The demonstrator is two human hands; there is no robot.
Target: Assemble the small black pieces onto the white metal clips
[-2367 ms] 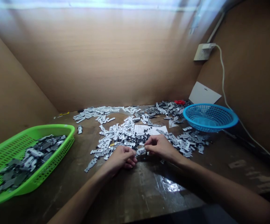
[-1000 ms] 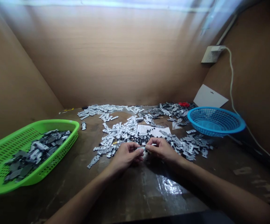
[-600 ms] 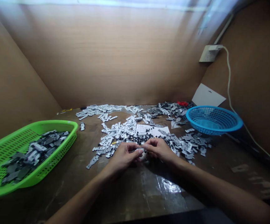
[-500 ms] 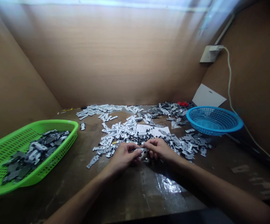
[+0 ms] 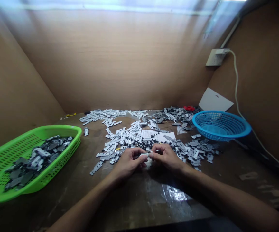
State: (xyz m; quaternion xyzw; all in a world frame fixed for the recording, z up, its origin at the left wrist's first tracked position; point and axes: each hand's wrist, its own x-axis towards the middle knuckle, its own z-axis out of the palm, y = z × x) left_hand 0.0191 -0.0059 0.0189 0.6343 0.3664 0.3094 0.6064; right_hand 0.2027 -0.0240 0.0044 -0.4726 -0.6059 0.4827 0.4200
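Between my two hands, at the near edge of the loose parts, is a small light-grey part. My left hand pinches it between thumb and fingers. The fingers of my right hand are closed at the part's right end, their tips close to my left fingertips. Small black pieces lie just beyond the hands, partly on a white paper sheet. Silvery flat parts are heaped to the left of them, and more grey parts lie to the right.
A green basket holding grey parts stands at the left. At the right is a blue basket. Darker parts and a red item lie at the back. A cable hangs from a wall socket.
My right hand's fingertips have shifted slightly and now close on the right end of the light-grey part. My left hand has hardly moved.
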